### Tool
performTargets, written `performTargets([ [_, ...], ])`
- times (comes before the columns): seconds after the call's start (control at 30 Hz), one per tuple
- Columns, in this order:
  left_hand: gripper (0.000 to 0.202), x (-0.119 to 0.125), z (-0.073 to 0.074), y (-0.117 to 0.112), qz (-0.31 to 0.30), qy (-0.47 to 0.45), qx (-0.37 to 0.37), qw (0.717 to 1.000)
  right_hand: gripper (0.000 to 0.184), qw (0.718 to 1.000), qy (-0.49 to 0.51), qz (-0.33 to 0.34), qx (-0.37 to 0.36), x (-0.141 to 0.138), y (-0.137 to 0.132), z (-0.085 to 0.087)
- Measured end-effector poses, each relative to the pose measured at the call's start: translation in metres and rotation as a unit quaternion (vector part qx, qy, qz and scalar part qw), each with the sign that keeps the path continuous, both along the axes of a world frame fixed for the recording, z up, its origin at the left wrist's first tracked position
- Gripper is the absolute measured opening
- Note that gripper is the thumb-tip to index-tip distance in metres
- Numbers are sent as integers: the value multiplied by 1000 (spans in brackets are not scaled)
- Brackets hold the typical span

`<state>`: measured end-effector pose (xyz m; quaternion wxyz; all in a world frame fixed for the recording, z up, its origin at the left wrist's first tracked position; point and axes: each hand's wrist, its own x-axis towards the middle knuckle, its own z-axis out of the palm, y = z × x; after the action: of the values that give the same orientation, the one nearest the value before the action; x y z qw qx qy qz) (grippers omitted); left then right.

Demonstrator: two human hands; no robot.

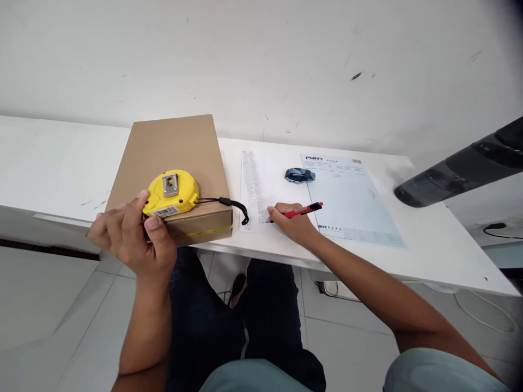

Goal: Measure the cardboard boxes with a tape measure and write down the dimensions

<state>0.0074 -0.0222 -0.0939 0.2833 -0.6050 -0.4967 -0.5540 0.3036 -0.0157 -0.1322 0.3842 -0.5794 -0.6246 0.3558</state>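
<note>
My left hand (pixel 141 231) is closed on the left end of a yellow tape measure (pixel 174 190), its thumb at the front. The case rests at the near edge of a brown cardboard box (pixel 175 144), with its black wrist strap (pixel 235 204) trailing right. A yellow strip of tape blade (pixel 204 231) runs along the box's front side. My right hand (pixel 288 220) grips a red and black pen (pixel 304 210), tip down at a white sheet (pixel 254 188) covered in small handwriting. Fingers partly hide the tip.
A coiled blue patterned band (pixel 299 175) lies between the sheet and a pale blue printed document (pixel 351 204). Everything stands on a narrow white table (pixel 425 245) against the wall. A dark cylindrical object (pixel 453 169) juts in from the right. Cables and a power strip (pixel 339 290) are below.
</note>
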Motion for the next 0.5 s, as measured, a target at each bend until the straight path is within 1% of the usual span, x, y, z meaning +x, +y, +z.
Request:
performTargets([
  [0.1, 48, 0, 0, -2, 2, -3, -17, 1000, 45, 1000, -4, -1, -11, 1, 0, 0],
  [0.2, 45, -1, -1, -3, -20, -5, -34, 999, 46, 1000, -23, -9, -15, 2, 0, -3],
  [0.3, 42, -3, -2, -6, -19, 1, -50, 999, 47, 997, -76, -32, 14, 0, -1, -4],
  [0.4, 35, -4, -1, -14, -8, -3, -46, 999, 42, 989, -117, -36, 86, -4, -5, -4],
  [0.47, 29, -3, 2, -21, -12, -15, -50, 999, 34, 975, -136, -47, 168, -5, -7, -7],
  [0.5, 27, -2, 5, -23, -12, -21, -56, 998, 33, 964, -155, -55, 208, -5, -6, -10],
])
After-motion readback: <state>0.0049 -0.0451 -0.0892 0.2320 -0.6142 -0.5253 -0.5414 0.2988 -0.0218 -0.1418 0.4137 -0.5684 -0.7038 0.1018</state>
